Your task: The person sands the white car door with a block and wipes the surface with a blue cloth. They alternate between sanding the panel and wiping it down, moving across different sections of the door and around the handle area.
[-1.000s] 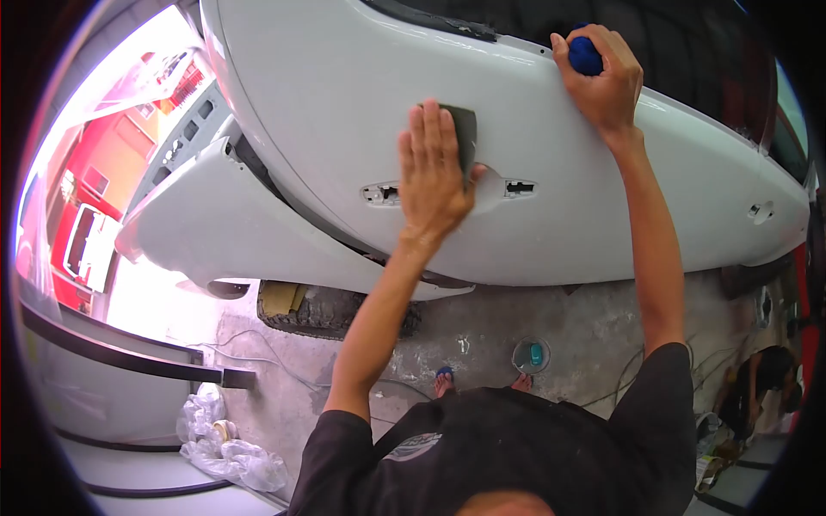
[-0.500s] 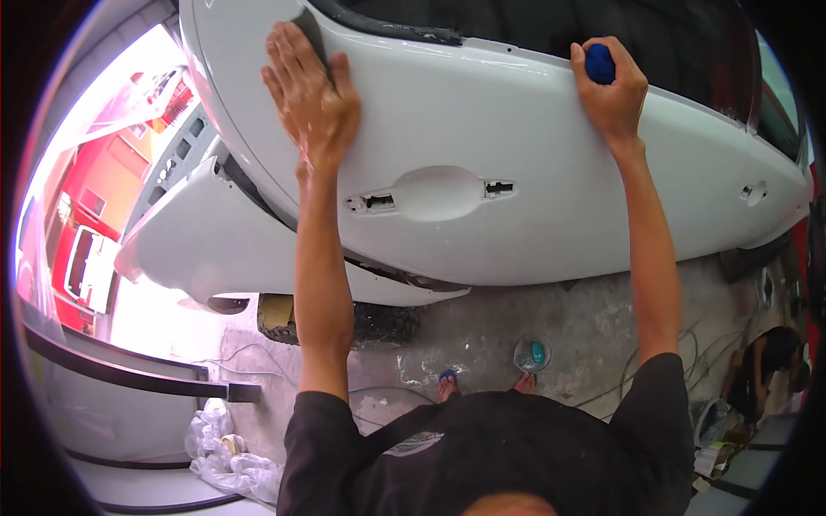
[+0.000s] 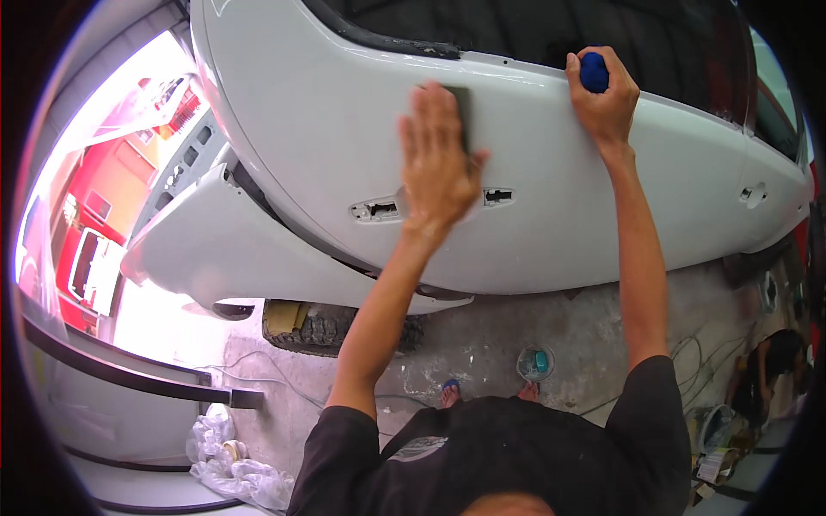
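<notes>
Dark grey, flat rectangular sheet (image 3: 465, 112) lies between the white painted car door (image 3: 559, 198) and the left hand (image 3: 439, 168), above the door's two handle openings (image 3: 376, 210). The left fingers (image 3: 436, 120) are extended flat, blurred. At the door's window edge (image 3: 525, 72), the right hand (image 3: 607, 103) grips a rounded blue object (image 3: 594, 73), fingers curled around it.
</notes>
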`<state>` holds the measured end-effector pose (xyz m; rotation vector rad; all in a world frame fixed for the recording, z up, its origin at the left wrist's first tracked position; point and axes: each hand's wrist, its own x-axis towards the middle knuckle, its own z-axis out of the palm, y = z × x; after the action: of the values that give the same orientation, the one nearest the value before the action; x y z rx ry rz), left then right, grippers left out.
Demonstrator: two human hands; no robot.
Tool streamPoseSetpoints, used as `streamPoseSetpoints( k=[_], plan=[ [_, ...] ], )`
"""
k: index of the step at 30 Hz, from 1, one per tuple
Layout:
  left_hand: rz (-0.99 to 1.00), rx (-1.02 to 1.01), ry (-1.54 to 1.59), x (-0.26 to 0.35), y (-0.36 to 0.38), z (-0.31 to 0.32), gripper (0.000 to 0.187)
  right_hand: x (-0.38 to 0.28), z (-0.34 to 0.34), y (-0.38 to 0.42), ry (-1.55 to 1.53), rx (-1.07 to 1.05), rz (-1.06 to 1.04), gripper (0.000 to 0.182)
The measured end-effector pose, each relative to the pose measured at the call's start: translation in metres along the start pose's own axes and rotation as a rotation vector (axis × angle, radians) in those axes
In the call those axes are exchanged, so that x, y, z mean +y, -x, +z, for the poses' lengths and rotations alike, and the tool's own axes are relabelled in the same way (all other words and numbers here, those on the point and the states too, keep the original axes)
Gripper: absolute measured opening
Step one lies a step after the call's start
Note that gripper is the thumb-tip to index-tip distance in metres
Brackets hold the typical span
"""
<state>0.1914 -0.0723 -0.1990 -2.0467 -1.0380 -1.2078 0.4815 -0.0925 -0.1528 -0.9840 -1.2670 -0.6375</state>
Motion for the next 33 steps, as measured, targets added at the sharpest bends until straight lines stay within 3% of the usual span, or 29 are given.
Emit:
streamPoseSetpoints(
  k=[2, 5, 8, 9, 12, 14, 16, 18, 20, 23, 28, 33],
  plan=[
    [0.079, -0.108, 0.008, 0.009, 0.014, 0.001, 0.088, 0.005, -0.002, 0.0, -0.004, -0.022, -0.011, 0.02],
    [-0.064, 0.119, -0.074, -0.065, -0.067, -0.031, 0.082, 0.005, -0.001, 0.0, -0.011, 0.004, -0.038, 0.02],
    [-0.109, 0.109, -0.065, -0.03, -0.047, -0.019, 0.08, 0.003, 0.0, 0.001, -0.007, 0.021, -0.008, 0.021],
    [-0.054, 0.051, 0.021, -0.002, -0.02, -0.009, 0.081, 0.003, 0.002, 0.001, -0.018, 0.025, -0.014, 0.021],
    [0.0, -0.026, -0.054, 0.008, -0.003, -0.001, 0.086, 0.006, -0.002, 0.001, -0.028, 0.01, -0.043, 0.021],
    [-0.138, 0.09, -0.067, -0.039, -0.048, -0.022, 0.083, 0.007, 0.0, 0.0, -0.021, 0.026, -0.055, 0.02],
    [-0.189, 0.195, -0.004, -0.04, -0.059, -0.027, 0.079, 0.003, -0.001, 0.004, -0.001, 0.031, -0.023, 0.02],
    [-0.075, 0.071, 0.004, 0.013, -0.016, -0.015, 0.076, 0.001, 0.001, 0.001, 0.005, 0.036, -0.007, 0.02],
    [-0.039, 0.017, 0.003, 0.019, -0.008, -0.014, 0.076, 0.002, 0.0, 0.002, 0.008, 0.023, 0.005, 0.02],
    [-0.091, 0.043, -0.019, -0.026, -0.044, -0.028, 0.08, 0.004, 0.0, 0.001, 0.013, 0.033, -0.012, 0.021],
    [-0.034, -0.006, 0.201, 0.039, 0.0, -0.012, 0.078, 0.003, 0.001, 0.001, 0.007, 0.041, 0.003, 0.021],
    [-0.093, 0.021, 0.035, 0.012, -0.031, -0.025, 0.077, 0.001, -0.002, 0.001, -0.012, 0.031, 0.01, 0.021]
  ],
)
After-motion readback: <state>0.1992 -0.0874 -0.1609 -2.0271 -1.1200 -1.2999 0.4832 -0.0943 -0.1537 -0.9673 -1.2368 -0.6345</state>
